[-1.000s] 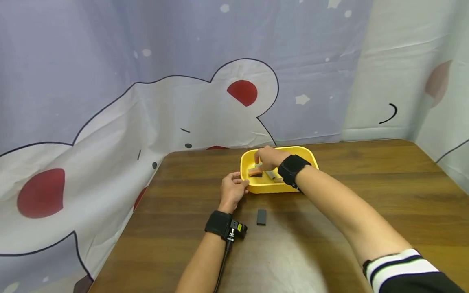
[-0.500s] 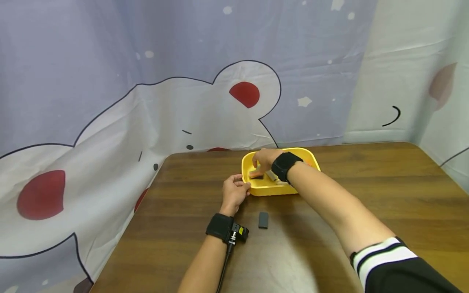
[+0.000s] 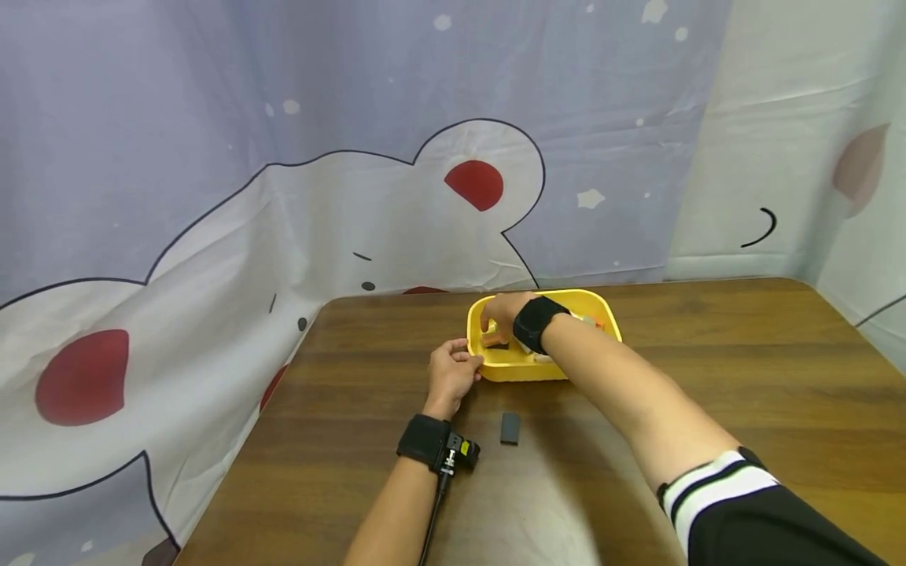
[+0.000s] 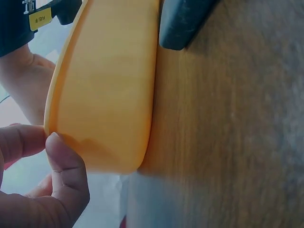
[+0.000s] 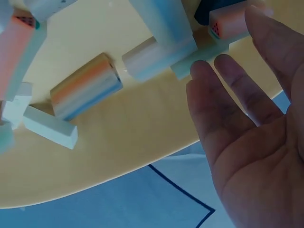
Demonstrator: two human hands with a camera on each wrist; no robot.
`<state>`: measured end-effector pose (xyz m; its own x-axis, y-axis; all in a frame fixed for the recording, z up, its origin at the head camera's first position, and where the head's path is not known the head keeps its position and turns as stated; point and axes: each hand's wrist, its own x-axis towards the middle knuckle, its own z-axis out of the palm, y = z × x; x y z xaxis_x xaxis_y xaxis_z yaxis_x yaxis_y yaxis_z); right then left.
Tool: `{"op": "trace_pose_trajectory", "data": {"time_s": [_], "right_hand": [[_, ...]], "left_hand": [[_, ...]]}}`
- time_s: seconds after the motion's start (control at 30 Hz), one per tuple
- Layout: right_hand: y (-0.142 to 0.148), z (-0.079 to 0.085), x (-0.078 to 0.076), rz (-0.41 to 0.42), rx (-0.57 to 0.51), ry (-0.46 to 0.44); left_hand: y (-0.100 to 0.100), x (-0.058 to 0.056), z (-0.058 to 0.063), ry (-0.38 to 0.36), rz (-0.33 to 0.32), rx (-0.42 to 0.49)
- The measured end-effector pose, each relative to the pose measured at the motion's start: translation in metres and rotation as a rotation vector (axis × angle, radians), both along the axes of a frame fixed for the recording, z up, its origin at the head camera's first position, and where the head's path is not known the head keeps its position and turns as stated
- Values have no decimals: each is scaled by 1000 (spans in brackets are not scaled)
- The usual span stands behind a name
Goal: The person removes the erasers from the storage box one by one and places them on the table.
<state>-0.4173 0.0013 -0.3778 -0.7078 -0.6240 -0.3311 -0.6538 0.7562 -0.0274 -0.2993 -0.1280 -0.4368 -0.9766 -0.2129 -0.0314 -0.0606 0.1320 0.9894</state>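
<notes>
Left hand [image 3: 451, 374] pinches a yellow tray [image 3: 524, 373]; right hand [image 3: 504, 313], thumb and fingers apart, reaches among blocks [image 5: 86, 86] inside, one grey block [image 3: 510, 428] remaining outside.

Tub [image 3: 527, 373] on table [image 3: 354, 377], curtain [image 3: 283, 220] behind; blocks [image 5: 86, 88] inside tub; lone block [image 3: 510, 429] before tub, on table.

A: Which surface bears the objects?
B: A brown wood-grain table [image 3: 340, 393], its far right corner rounded, with a pale sheen on the near part.
A: What lies directly upon it?
B: A yellow plastic tub [image 3: 524, 373], upright beside the middle of the far edge; and a dark grey rectangular block [image 3: 510, 429], apart from the tub on its near side, its length running near to far.
</notes>
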Motion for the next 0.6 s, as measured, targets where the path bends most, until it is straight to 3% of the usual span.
{"op": "trace_pose_trajectory", "data": {"time_s": [0.3, 0.6], "right_hand": [[-3, -12, -3, 100, -24, 37], [-4, -9, 3, 187, -40, 55]], "left_hand": [[3, 1, 2, 9, -8, 4], [3, 2, 3, 13, -12, 0]]}}
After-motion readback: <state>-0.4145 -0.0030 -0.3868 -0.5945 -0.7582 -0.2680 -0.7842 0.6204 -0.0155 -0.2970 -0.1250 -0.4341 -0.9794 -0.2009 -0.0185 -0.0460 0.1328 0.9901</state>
